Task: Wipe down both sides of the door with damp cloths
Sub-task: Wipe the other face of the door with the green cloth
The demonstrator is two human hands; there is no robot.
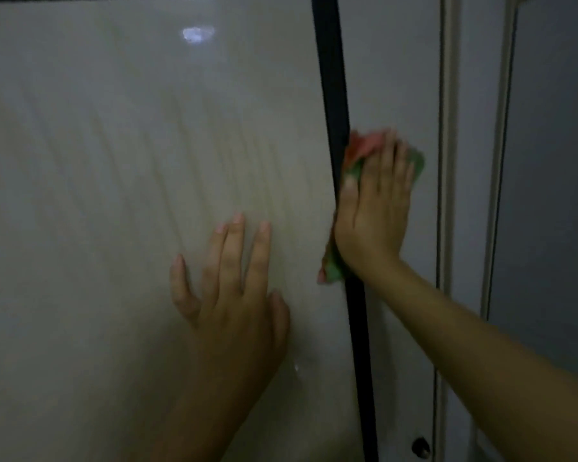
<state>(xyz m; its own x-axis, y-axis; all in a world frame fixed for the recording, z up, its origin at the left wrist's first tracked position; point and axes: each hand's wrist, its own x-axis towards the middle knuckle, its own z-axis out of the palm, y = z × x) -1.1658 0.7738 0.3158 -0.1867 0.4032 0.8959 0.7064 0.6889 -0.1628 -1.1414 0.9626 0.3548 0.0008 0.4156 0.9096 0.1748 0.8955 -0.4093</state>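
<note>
Left of the dark vertical strip [339, 161], the left hand [234, 288] lies flat on the pale glossy door panel [114, 161], fingers straight and spread, holding nothing, seemingly to steady it. Just right of the strip, the right hand [376, 208] presses a red-and-green cloth [357, 151] against the grey panel [391, 78], fingers straight over it. Wiping looks under way; the next stroke likely needs steady pressure beside the strip.
</note>
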